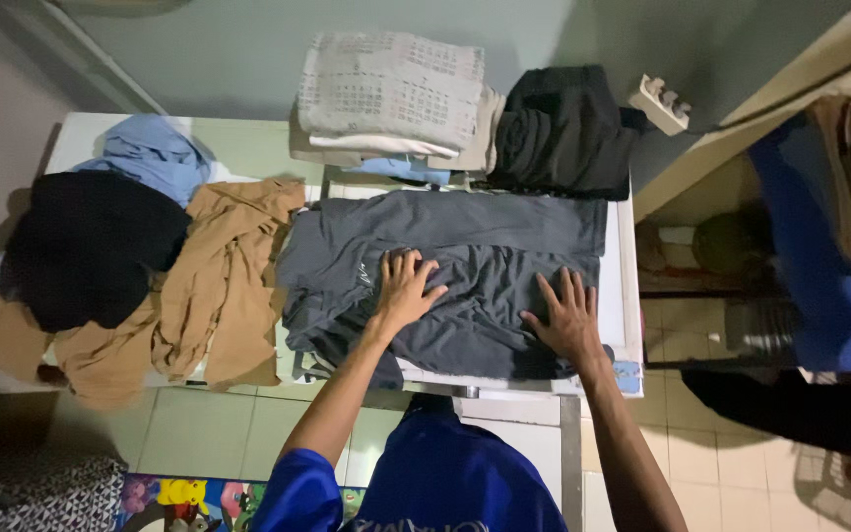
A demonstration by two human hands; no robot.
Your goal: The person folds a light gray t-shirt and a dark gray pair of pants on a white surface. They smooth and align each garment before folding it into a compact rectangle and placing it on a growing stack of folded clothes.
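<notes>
A dark grey garment (475, 246) lies spread out on a white table (624, 296). My left hand (405, 288) rests flat on its wrinkled middle, fingers apart. Pressed flat on the garment's right lower part is my right hand (568, 315), near the table's right edge. Neither hand grips anything.
A tan garment (224, 276), a black one (91, 246) and a light blue one (155, 153) lie heaped on the left. At the back sit a stack of folded pale clothes (391, 94) and folded black clothes (563, 133). A shelf unit (741, 187) stands to the right.
</notes>
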